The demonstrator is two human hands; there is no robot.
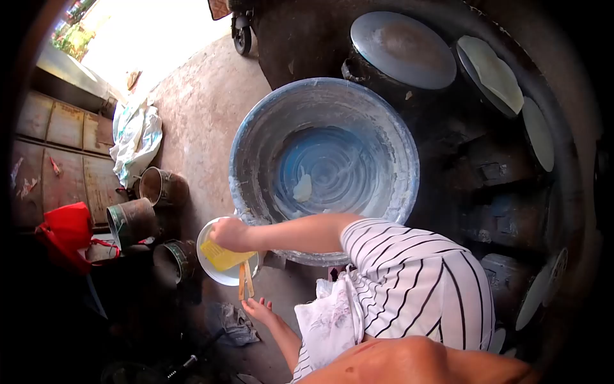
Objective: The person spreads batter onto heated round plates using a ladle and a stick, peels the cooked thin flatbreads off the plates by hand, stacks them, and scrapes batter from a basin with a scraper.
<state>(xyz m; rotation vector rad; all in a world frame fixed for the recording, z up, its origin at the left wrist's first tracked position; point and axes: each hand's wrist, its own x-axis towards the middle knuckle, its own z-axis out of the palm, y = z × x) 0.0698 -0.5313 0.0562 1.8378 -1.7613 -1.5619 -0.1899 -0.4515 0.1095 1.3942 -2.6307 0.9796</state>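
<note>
My right hand (229, 235) reaches from a striped sleeve to a round white bowl (220, 276), its fingers closed on the upper edge of a flat yellow piece (224, 257) with faint markings. Two narrow light-brown strips (245, 281) stick out at the bowl's lower right edge. Just below their ends is my left hand (259, 311), fingers spread and apparently empty; whether a fingertip touches a strip is unclear. Beside the right forearm stands a large round blue tub (240, 153), smeared with pale residue, with a small pale lump (303, 187) inside.
Metal buckets (133, 221) and a red bag (68, 232) lie at the left. A white sack (137, 137) rests near brown panels. Round lids (404, 50) line the dark right side. A wheel (242, 38) stands at the top. A crumpled plastic bag (236, 325) lies below the bowl.
</note>
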